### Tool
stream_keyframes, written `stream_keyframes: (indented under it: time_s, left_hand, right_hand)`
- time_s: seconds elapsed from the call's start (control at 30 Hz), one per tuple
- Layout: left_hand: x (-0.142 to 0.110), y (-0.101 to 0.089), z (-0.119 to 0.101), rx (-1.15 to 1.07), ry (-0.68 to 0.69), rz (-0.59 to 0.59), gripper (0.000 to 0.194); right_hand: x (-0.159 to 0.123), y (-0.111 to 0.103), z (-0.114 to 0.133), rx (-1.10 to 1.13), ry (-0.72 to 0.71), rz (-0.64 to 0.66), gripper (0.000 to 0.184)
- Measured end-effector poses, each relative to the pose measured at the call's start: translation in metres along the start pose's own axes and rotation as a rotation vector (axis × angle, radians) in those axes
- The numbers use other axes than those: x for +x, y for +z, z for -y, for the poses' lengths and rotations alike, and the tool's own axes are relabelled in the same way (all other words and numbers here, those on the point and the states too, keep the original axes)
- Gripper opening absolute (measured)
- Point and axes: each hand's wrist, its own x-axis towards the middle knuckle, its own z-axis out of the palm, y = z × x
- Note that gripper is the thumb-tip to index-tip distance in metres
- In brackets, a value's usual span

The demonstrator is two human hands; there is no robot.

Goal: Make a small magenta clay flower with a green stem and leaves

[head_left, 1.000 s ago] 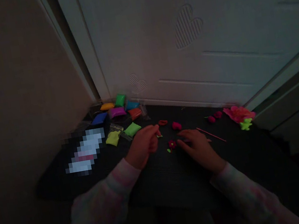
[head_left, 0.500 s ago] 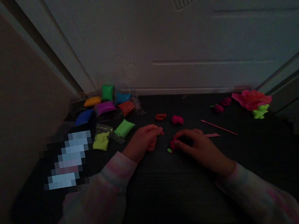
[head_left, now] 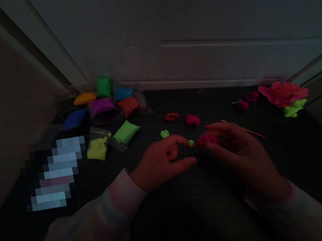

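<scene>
My right hand (head_left: pixel 241 154) pinches a small dark-pink clay piece (head_left: pixel 206 140) between thumb and fingers, above the dark table. A thin reddish stem runs left from it to a light-green clay bit (head_left: pixel 191 143). Close to that green bit is my left hand (head_left: pixel 164 159), thumb and forefinger apart, with nothing seen between them. Just behind the left hand lies a loose light-green clay lump (head_left: pixel 165 134). Farther back are a pink clay lump (head_left: pixel 192 120) and an orange-red clay ring (head_left: pixel 172 116). A pink stick (head_left: pixel 254 132) is partly hidden by my right hand.
Bags of coloured clay, among them a purple bag (head_left: pixel 102 105) and a light-green bag (head_left: pixel 126 132), lie at the back left. A blurred-out bright object (head_left: pixel 54 175) is in front of them. A pink flower (head_left: pixel 283 93) and round pink pieces (head_left: pixel 242 105) sit at right, near the white door (head_left: pixel 193 20).
My right hand has lifted the pink piece and turned it. My left hand has moved right and its fingers have parted; the green lump now shows behind it. The view has shifted.
</scene>
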Motion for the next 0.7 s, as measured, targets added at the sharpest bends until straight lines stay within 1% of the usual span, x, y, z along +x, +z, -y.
stream_keyframes:
  time_s: [0.07,0.13,0.2,0.27,0.33,0.43,0.57,0.63,0.7]
  left_hand:
    - [-0.001,0.001,-0.001,0.032,0.026,-0.057,0.026]
    - [-0.002,0.001,-0.002,0.06,0.036,-0.117,0.026]
    - [-0.003,0.002,-0.002,0.1,0.05,-0.191,0.027]
    - [-0.005,0.002,-0.002,0.15,0.085,-0.267,0.026]
    - [-0.007,0.002,-0.002,0.21,0.133,-0.309,0.024]
    - [-0.009,0.001,-0.001,0.33,0.215,-0.303,0.023]
    - [-0.008,-0.001,0.001,0.473,0.323,-0.244,0.021]
    - [-0.007,-0.001,0.001,0.503,0.36,-0.224,0.021]
    - [-0.007,0.0,0.001,0.506,0.379,-0.222,0.021]
  right_hand:
    - [-0.003,0.0,0.0,-0.1,-0.091,-0.013,0.031]
    - [-0.006,-0.001,0.0,-0.264,-0.236,-0.011,0.033]
    - [-0.008,-0.002,-0.001,-0.467,-0.421,0.04,0.036]
    - [-0.01,-0.003,-0.001,-0.612,-0.594,0.102,0.039]
    - [-0.01,-0.004,-0.002,-0.669,-0.688,0.136,0.043]
    - [-0.01,-0.004,-0.001,-0.69,-0.705,0.128,0.045]
    - [-0.01,-0.003,0.0,-0.686,-0.647,0.112,0.036]
    - [-0.011,-0.003,-0.001,-0.626,-0.611,0.095,0.037]
    - [-0.012,-0.002,-0.005,-0.532,-0.563,0.057,0.042]
